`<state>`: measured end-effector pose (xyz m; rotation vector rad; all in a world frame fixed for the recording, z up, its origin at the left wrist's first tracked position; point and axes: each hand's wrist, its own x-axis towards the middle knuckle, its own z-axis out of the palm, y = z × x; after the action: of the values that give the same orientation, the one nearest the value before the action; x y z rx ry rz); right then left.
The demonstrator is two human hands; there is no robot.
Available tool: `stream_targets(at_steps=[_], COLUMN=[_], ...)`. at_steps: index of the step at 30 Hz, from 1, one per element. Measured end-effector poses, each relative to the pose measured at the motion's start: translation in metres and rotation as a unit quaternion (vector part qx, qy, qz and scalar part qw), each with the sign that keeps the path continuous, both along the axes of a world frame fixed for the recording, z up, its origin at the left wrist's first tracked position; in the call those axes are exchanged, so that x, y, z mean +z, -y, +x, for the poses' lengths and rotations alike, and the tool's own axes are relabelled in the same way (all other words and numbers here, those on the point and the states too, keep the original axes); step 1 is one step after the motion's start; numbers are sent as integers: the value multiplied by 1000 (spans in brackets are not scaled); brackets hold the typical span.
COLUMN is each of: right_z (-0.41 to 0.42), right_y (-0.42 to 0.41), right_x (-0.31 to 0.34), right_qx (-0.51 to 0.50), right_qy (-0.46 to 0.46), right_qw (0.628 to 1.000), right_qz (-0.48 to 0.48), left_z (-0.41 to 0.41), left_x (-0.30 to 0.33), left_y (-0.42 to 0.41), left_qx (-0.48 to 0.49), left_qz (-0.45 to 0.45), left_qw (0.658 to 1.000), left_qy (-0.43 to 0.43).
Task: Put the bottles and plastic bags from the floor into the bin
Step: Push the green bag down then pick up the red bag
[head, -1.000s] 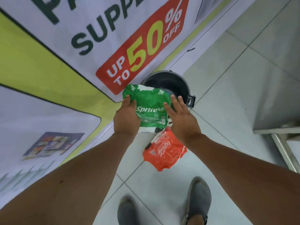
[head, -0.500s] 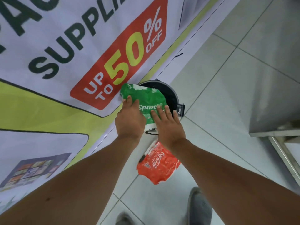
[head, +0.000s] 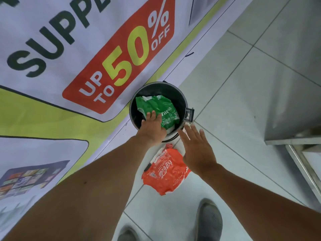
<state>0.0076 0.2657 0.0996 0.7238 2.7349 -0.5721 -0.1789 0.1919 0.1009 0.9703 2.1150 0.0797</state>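
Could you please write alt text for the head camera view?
A left hand presses a green plastic bag into a dark round bin; the right hand hovers open above a red plastic bag on the tiled floor.

The left hand [head: 152, 129] hides the green bag's [head: 157, 111] lower left, while both grey shoes [head: 208, 221] are cropped at the frame's bottom edge.

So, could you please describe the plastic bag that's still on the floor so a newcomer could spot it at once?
Find the round black bin standing against the big sale banner. On the white floor tiles just in front of it, between the bin and the grey shoes, lies a crumpled bag. It is red-orange with white Coca-Cola script, unlike the green bag inside the bin.
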Motion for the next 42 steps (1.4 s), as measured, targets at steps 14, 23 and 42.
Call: stream_targets(at_steps=[14,23,42], right_z=[56,64,75], right_y=[59,73,83], right_x=[-44,-155,-105], right_qx=[24,-22,-100], right_qy=[101,129,21], right_qw=[993,989,987], right_qz=[-57,-76,-120], left_z=[116,155,146], left_x=[-57,-178,-119], left_y=[145,169,162], left_qx=[6,55,138], left_qz=[104,-23,73], left_qw=[988,995,982], left_qy=[-111,-76,-106])
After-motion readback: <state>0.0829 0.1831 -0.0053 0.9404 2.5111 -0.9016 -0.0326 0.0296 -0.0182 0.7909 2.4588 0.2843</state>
